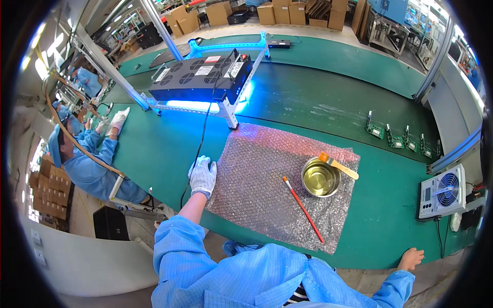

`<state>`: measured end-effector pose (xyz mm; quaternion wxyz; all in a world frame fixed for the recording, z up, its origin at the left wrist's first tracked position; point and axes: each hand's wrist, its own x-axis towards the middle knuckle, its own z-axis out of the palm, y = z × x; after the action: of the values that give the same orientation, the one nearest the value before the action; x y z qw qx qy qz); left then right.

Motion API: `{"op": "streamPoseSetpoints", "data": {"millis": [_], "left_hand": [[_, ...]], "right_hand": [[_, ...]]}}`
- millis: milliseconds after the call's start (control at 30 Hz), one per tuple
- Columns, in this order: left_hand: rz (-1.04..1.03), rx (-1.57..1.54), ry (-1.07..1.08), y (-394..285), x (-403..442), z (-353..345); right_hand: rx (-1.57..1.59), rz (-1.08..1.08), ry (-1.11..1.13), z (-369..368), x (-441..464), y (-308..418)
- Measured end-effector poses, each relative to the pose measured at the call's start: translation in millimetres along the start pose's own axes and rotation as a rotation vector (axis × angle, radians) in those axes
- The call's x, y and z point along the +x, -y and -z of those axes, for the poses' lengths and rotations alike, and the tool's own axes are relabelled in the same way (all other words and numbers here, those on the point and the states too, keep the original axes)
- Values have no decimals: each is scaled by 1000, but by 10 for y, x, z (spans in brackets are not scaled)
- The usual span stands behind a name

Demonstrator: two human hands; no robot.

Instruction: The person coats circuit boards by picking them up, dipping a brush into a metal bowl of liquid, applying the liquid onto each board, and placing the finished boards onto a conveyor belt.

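Observation:
My left hand (203, 177), in a white glove, lies with its fingers apart at the left edge of a bubble wrap sheet (257, 179). Beside it a black cable (203, 136) runs down from a black fan box. My bare right hand (411, 259) rests at the front edge of the table, fingers loosely bent and nothing visible in them. On the bubble wrap stands a metal bowl (321, 177) of yellowish clear liquid. A flat brush with a wooden handle (345, 168) lies across its rim. Left of the bowl lies a thin red-handled brush (305, 213).
The black fan box (200, 77) sits on a white frame above glowing blue light. Several green circuit boards (395, 139) stand at the right on the dark belt (318, 97). A white fan unit (442, 192) is at the right edge. Co-workers (92, 159) sit at the left.

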<state>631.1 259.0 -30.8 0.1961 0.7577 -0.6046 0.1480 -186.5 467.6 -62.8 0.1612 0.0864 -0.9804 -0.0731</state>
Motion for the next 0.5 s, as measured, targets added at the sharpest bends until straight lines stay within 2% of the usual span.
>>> {"op": "streamPoseSetpoints", "data": {"millis": [500], "left_hand": [[-1, 8, -1, -13, 10, 11]], "right_hand": [[-30, 4, -17, 44, -26, 7]]}}
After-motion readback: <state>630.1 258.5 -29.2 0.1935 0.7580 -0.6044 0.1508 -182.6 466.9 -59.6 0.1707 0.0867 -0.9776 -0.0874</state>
